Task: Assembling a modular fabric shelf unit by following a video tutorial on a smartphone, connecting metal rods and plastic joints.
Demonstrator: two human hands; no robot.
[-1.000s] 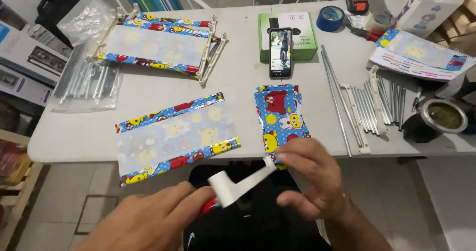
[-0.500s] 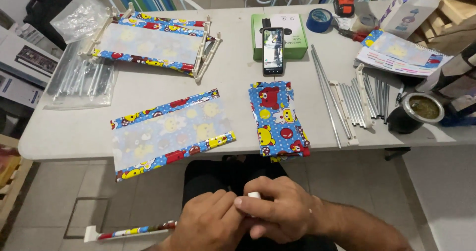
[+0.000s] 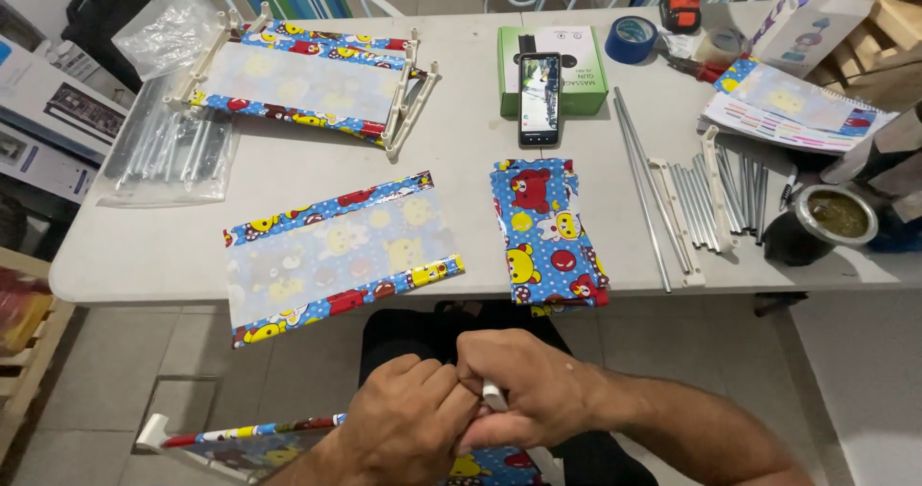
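**A:** Head camera, looking down: what are the person's hands doing?

**B:** Both meet low in the frame, below the near edge of the counter. The right hand is curled tight around a small white plastic piece, of which only a tip shows between the fingers. The left hand is closed too, its fingertips pressed against the right hand at that same piece.

**A:** And beneath them?

**B:** A strip of colourful cartoon-print fabric runs from under the left hand toward the lower left, ending in a white plastic end piece. More of the same print shows under the wrists.

**A:** What lies on the counter?

**B:** A flat fabric panel with a pale centre and printed borders lies near the front edge; a folded fabric piece sits just right of it, overhanging the edge. Behind, an assembled fabric shelf with white frame ends lies beside a clear bag of metal rods. A phone leans on a green box, with a blue tape roll near it. Loose metal rods lie to the right, then a metal cup and a printed booklet.
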